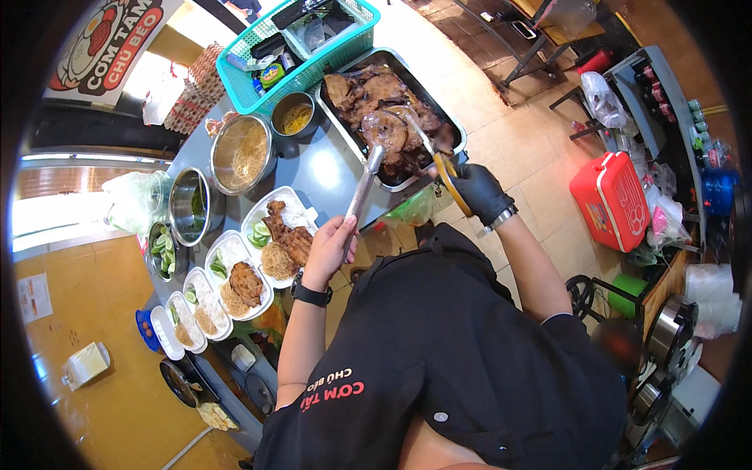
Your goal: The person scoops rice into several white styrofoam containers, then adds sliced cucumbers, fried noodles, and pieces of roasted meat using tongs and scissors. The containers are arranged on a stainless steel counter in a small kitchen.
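My bare left hand [332, 247], with a black watch on the wrist, is closed round silver tongs [363, 186]. Their tips meet a glazed grilled pork chop [384, 131] at the near side of a metal tray [457, 117]. My right hand [479, 193], in a black glove, grips scissors with yellow handles [448, 186]. The steel blades reach over the meat beside the tongs; whether they touch it is hard to tell. More browned chops are heaped in the tray. Left of my left hand, an open foam box [305, 213] holds rice, meat, shredded topping and cucumber.
Several more foam boxes [210, 270] line the table's left side. Behind them stand a bowl of cucumber slices [163, 252], a pot of greens [190, 205], a bowl of shreds [240, 154] and a small pot [296, 115]. A teal basket [235, 82] is at the back; a red cooler [611, 201] stands right.
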Motion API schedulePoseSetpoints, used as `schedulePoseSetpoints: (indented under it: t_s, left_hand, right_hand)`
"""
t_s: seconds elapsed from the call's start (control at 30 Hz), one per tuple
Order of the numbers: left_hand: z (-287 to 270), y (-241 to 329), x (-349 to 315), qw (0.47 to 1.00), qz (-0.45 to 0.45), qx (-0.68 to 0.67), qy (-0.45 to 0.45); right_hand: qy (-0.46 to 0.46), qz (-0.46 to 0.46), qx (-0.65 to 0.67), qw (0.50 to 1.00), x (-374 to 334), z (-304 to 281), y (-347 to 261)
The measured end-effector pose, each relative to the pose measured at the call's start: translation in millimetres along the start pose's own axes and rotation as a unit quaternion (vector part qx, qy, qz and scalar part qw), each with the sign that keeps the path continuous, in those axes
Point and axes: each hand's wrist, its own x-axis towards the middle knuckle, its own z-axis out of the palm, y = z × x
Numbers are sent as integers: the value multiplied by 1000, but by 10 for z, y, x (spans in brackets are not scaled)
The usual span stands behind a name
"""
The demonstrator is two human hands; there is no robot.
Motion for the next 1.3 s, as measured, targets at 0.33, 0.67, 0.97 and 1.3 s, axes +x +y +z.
schedulePoseSetpoints:
  t_s: [0.33, 0.67, 0.97, 1.3]
  left_hand:
    - [49, 48, -11, 999, 2, 31, 16]
    - [163, -48, 156, 996, 56, -46, 44]
    - [117, 115, -163, 998, 39, -54, -8]
    - [50, -6, -210, 998, 36, -49, -20]
  right_hand:
    - [32, -14, -2, 999, 122, -17, -23]
    - [-117, 20, 226, 967, -68, 255, 260]
    - [-209, -26, 437, 874, -123, 494, 513]
    - [-169, -31, 316, 933, 3, 350, 504]
